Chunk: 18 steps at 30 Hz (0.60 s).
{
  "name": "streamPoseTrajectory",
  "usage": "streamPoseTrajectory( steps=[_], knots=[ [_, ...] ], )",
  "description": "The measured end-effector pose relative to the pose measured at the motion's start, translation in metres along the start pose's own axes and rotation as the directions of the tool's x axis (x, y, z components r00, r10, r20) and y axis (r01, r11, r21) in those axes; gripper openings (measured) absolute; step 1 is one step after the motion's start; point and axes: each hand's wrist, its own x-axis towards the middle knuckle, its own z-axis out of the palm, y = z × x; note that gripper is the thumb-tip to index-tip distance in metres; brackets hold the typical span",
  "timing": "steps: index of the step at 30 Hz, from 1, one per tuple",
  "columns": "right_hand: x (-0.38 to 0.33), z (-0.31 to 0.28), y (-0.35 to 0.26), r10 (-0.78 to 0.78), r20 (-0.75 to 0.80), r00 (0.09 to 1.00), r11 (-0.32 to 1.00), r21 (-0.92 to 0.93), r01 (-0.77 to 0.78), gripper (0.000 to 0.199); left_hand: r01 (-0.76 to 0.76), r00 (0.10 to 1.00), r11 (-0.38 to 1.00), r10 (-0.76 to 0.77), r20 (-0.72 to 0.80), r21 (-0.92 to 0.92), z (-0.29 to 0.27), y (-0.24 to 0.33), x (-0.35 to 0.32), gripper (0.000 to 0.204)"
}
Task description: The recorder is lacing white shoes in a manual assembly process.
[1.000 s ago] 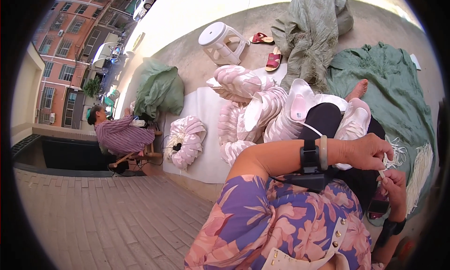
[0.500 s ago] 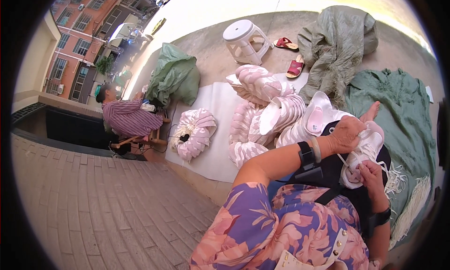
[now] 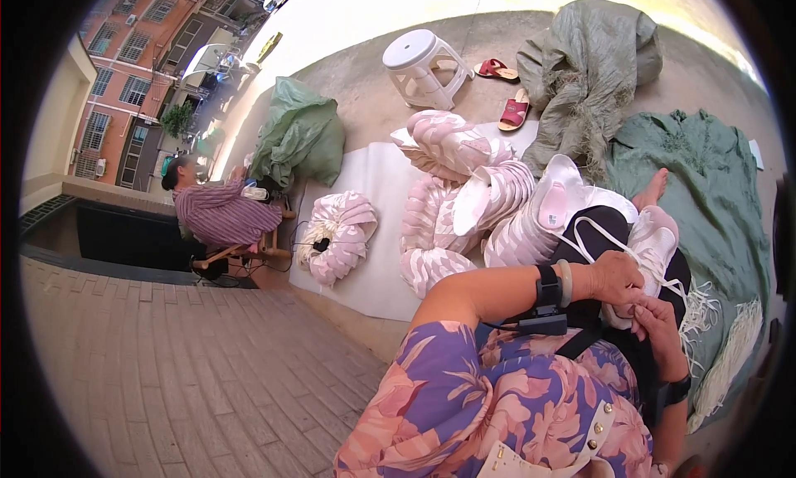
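Note:
A white and pale pink sneaker lies on my lap, its toe pointing away from me. My left hand is closed over the near part of the sneaker, pinching a white shoelace that loops loosely out to the left. My right hand is closed at the heel end, its fingertips on the shoe's edge and touching those of my left hand. The fingers hide the near eyelets and most of the shoe's opening. Another stretch of lace hangs at the shoe's right side.
Rings of nested pink and white shoe uppers lie on a pale sheet. Bundled white laces rest on green cloth to the right. Beyond are a white stool, red sandals and sacks. A seated person works at left.
My left hand has come down and nearer to me, meeting my right hand at the shoe. More loose lace now loops out on the left. The view has shifted slightly.

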Motion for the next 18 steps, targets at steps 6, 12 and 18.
streamPoseTrajectory(
  steps=[6,12,18],
  knots=[
    [-0.011,-0.011,0.023,0.019,-0.062,0.998,0.999,-0.032,-0.021,0.020,-0.020,0.984,0.992,0.041,0.172,-0.123,0.009,0.002,0.006,0.020],
    [-0.004,0.001,0.005,0.030,-0.069,0.997,0.986,-0.161,-0.041,0.023,0.340,0.870,0.867,-0.143,0.471,-0.364,-0.010,0.004,0.002,0.012],
    [-0.008,-0.005,0.004,0.050,-0.100,0.994,0.976,-0.206,-0.070,0.025,0.380,0.851,0.823,-0.132,0.509,-0.422,-0.009,0.003,0.003,0.007]
  ],
)
